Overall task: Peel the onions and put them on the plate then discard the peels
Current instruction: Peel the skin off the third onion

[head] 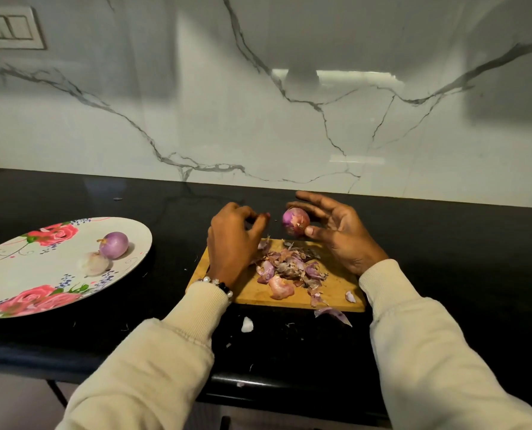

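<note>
From the head view, an onion (295,221) is held above the board (336,293) between the right hand's (340,232) thumb and fingers. The left hand (232,240) is curled, apparently pinching a scrap. Firm, round, likely slippery; best gripped across its middle.

wall (196,103): white marble, grey veins | switch plate (9,27) | counter (444,243): black

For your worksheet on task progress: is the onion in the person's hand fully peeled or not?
Not fully: the onion in the right hand shows dry papery patches.
</note>
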